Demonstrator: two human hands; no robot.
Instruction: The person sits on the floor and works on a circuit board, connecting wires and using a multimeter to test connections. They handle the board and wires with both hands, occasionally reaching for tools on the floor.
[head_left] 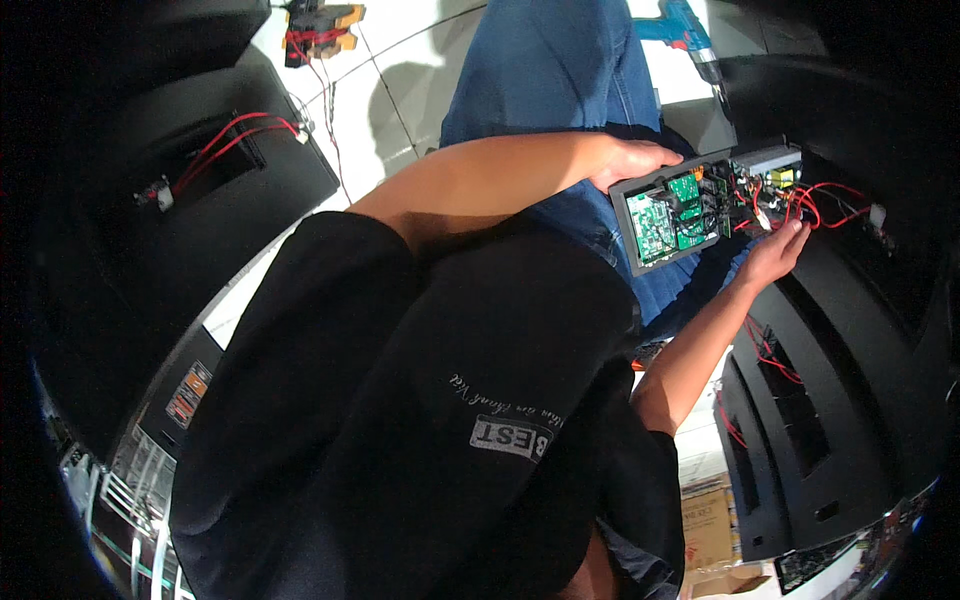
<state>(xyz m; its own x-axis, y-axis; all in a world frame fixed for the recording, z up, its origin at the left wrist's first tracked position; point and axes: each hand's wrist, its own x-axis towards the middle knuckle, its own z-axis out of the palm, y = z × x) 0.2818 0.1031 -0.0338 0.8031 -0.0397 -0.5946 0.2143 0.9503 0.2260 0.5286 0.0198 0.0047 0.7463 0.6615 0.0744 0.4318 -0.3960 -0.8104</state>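
Observation:
A flat amplifier module (632, 240) with a dark frame and green circuit boards rests tilted over my jeans. My left hand (632, 162) grips its upper edge, thumb along the rim. My right hand (775, 252) is beside the module's right end, its fingers bunched together at a loop of red wires (810, 205); the exact hold of the fingertips is partly hidden. The red wires run from a silvery power section (768, 158) to a white plug (877, 215) by a black panel.
Black speaker cabinets stand left (250, 200) and right (850, 400), with red wires hanging from their openings. A blue cordless drill (685, 35) lies at the top right. A black and orange tool bundle (322, 30) is at the top left. A cardboard box (708, 525) sits lower right.

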